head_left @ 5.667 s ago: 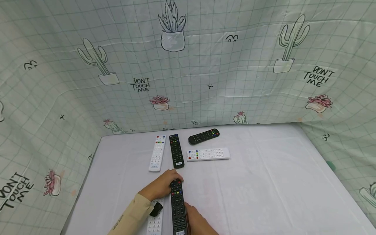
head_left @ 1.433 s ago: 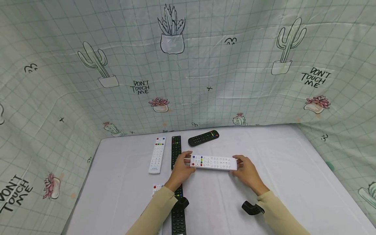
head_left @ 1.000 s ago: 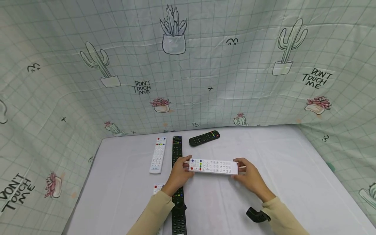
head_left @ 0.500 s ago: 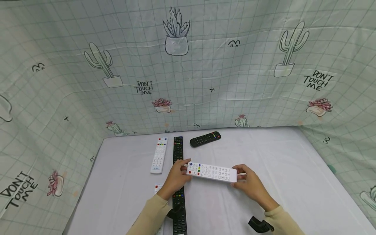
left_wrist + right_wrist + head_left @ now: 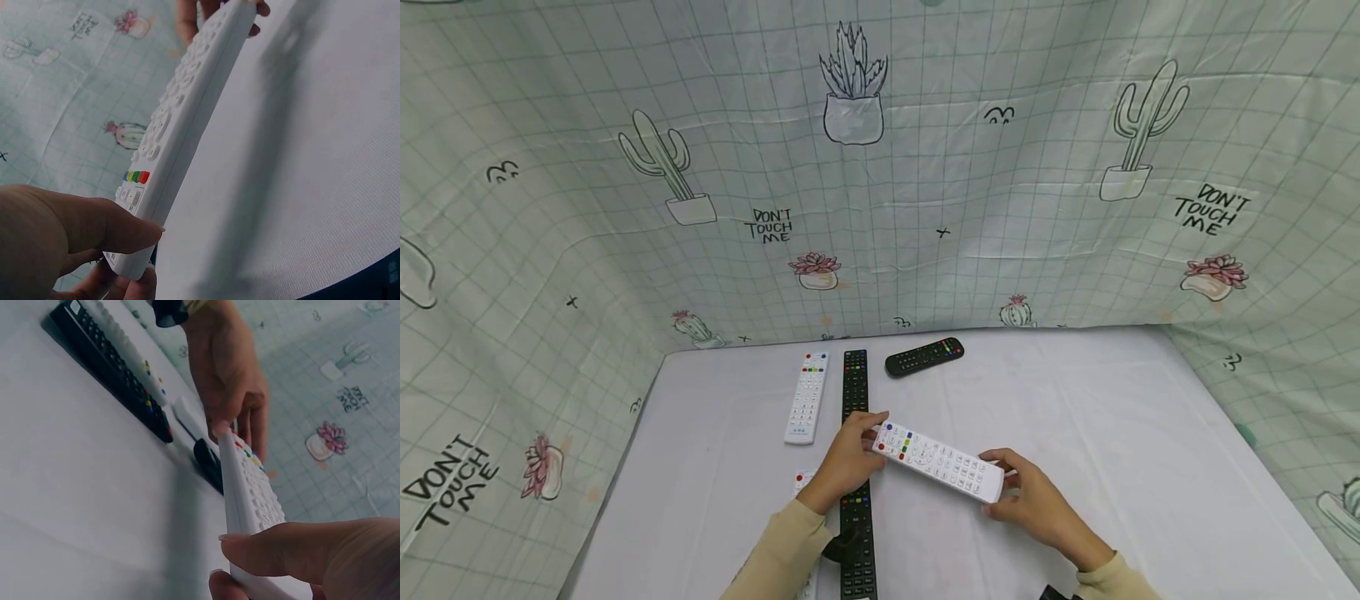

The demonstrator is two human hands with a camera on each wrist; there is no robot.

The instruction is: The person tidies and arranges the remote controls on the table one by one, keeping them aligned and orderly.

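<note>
A white remote control (image 5: 936, 460) is held by both hands above the table, slanting down to the right in the head view. My left hand (image 5: 844, 457) grips its end with the coloured buttons, thumb on the near edge. At the opposite end, my right hand (image 5: 1033, 502) pinches it between thumb and fingers. In both wrist views the remote's side shows, with a soft shadow on the cloth below it. The left forearm passes over the far black remote (image 5: 854, 379) and near black remote (image 5: 859, 550), hiding where they meet.
One white remote (image 5: 806, 398) lies at the far left; another (image 5: 803, 481) is mostly under the left sleeve. A rounded black remote (image 5: 925, 357) rests at an angle near the back. A patterned cloth curtain (image 5: 925, 275) borders the white table (image 5: 1112, 417).
Earlier both hands were at the near black remote, and this white one lay on the table. It was lifted, brought nearer, and its right end swung toward me. The far black remote got straightened.
</note>
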